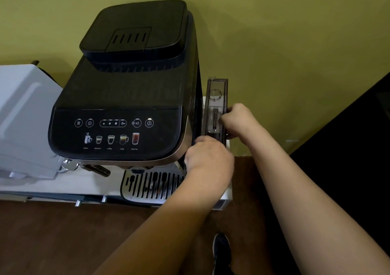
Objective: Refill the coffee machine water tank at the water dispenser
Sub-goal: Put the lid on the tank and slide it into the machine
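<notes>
White counter [69, 185] at frame centre-left, olive wall [285, 32] behind, dark wood floor [52, 236] below. Black coffee machine [126, 89] on counter, white appliance [23, 114] far left. Water tank [217, 97], clear, narrow, just beside machine's right flank, right of centre. Right hand [238, 120] grips tank's right edge, fingers curled over rim. Left hand [207, 156] at tank's near end, fingers hidden, grip unclear. Tank upright, long axis running front-to-back toward wall.
</notes>
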Available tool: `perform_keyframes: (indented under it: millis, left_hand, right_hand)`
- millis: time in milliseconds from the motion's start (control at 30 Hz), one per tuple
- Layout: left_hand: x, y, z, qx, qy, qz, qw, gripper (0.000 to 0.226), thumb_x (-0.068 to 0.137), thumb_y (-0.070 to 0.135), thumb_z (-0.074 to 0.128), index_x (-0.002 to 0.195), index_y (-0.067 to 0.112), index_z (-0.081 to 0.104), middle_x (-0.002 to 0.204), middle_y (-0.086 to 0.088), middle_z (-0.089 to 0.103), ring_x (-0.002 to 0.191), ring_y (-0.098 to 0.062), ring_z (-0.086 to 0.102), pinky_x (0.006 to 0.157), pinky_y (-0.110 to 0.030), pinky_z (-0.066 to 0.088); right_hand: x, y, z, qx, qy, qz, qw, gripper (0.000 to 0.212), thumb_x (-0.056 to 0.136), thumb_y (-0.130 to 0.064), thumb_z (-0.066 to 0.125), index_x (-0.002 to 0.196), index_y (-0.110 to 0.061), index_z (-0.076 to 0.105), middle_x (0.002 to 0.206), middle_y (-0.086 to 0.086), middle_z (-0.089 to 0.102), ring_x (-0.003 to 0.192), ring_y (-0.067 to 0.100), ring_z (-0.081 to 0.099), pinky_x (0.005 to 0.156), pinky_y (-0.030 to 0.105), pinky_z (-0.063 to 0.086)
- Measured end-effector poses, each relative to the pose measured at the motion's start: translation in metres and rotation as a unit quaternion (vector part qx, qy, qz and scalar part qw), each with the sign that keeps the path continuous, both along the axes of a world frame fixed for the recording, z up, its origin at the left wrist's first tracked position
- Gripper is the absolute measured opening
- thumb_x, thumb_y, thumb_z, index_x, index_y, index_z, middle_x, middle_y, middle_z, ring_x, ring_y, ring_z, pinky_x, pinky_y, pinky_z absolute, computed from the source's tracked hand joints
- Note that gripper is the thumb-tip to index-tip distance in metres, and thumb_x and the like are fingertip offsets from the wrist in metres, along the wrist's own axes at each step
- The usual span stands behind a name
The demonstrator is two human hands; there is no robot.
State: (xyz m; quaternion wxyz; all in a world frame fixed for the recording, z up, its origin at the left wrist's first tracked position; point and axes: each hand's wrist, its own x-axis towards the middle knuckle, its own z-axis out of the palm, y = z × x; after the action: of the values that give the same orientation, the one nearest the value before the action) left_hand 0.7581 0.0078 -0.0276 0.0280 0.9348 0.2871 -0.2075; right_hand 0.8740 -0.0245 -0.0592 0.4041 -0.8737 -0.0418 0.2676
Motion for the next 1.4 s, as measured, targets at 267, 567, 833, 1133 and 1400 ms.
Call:
perform_keyframes:
  millis: [267,567,833,1133,1400]
  left_hand:
    - [-0.035,-0.013,-0.006,-0.062,-0.073,0.013,0.995,0.086,0.092,0.041,0.057,0.148,-0.009,0.015,0.13,-0.024,0.054,0.111,-0.035,0.062,0.079,-0.039,0.052]
    - [-0.148,0.004,0.015,-0.024,-0.13,-0.109,0.985,0.086,0.092,0.047,0.056,0.149,-0.004,0.016,0.121,-0.021,0.058,0.097,-0.033,0.066,0.07,-0.038,0.053]
    - [-0.252,0.034,0.021,-0.043,-0.156,-0.16,0.974,0.088,0.092,0.053,0.052,0.151,0.001,0.012,0.124,-0.019,0.056,0.095,-0.032,0.067,0.071,-0.039,0.057]
    - [-0.317,0.032,0.011,0.001,-0.142,-0.124,0.982,0.082,0.09,0.055,0.05,0.146,0.001,0.024,0.116,-0.011,0.061,0.096,-0.024,0.067,0.069,-0.03,0.05]
    - [-0.299,0.014,0.012,0.037,-0.157,-0.071,0.984,0.092,0.089,0.055,0.048,0.152,-0.004,0.017,0.114,-0.012,0.066,0.099,-0.027,0.066,0.069,-0.033,0.047]
  right_hand:
    - [-0.027,-0.022,-0.008,0.018,-0.057,-0.059,0.996,0.025,0.069,-0.023,0.057,0.081,-0.006,0.07,0.081,0.016,0.073,0.075,0.04,0.071,0.068,0.054,0.061]
    - [-0.15,-0.04,0.017,0.047,-0.155,-0.137,0.977,0.02,0.07,-0.026,0.057,0.074,-0.008,0.066,0.059,0.012,0.067,0.058,0.034,0.064,0.058,0.048,0.058]
    - [-0.263,-0.027,0.03,0.058,-0.18,-0.195,0.962,0.013,0.078,-0.021,0.06,0.074,-0.01,0.066,0.057,0.016,0.063,0.049,0.025,0.051,0.049,0.041,0.046]
    - [-0.316,-0.014,0.016,0.072,-0.122,-0.127,0.982,0.017,0.082,-0.018,0.061,0.066,-0.013,0.065,0.053,0.004,0.062,0.052,0.025,0.059,0.051,0.038,0.048]
    - [-0.288,-0.018,0.02,0.015,-0.143,-0.008,0.99,0.019,0.086,-0.021,0.056,0.084,-0.004,0.064,0.066,0.01,0.062,0.058,0.025,0.058,0.052,0.031,0.044]
